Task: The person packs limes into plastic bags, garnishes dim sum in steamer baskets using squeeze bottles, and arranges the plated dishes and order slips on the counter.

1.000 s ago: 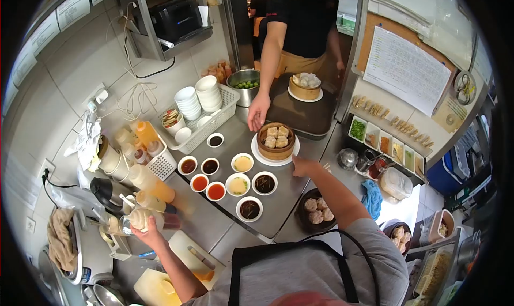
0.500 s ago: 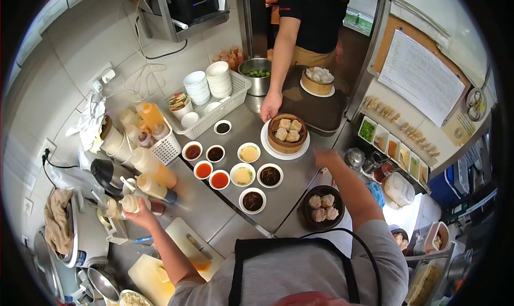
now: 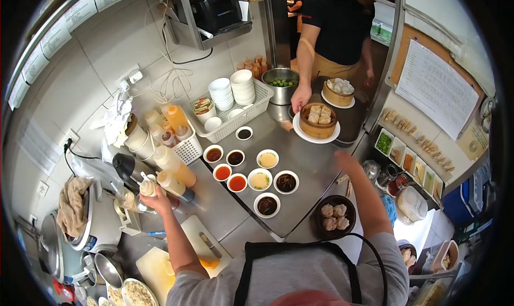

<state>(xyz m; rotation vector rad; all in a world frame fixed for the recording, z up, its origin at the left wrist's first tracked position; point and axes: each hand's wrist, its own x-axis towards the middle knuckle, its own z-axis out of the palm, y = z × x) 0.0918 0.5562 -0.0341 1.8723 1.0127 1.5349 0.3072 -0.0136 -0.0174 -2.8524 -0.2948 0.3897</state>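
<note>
My left hand (image 3: 155, 200) is closed around a pale squeeze bottle (image 3: 148, 187), among other bottles on the left. My right hand (image 3: 346, 161), smeared by motion, is over the counter's right side, just short of a plated bamboo steamer. That steamer (image 3: 317, 129) holds pale dumplings and stands on a white plate (image 3: 301, 136). A co-worker's hand (image 3: 301, 97) grips the plate's far rim. Below my right hand, a dark round steamer (image 3: 321, 233) holds several shumai (image 3: 334, 216).
Several small sauce bowls (image 3: 260, 179) sit mid-counter. A white basket (image 3: 251, 116) of stacked bowls is behind them. Across the pass, a dark tray (image 3: 356, 123) bears another steamer (image 3: 338, 94). Garnish trays (image 3: 407, 159) line the right side; cutting boards (image 3: 198, 236) lie lower left.
The co-worker's hand has drawn the plated steamer back and right, to the dark tray's edge. My right hand is farther from the plate's near side. The whole view has shifted.
</note>
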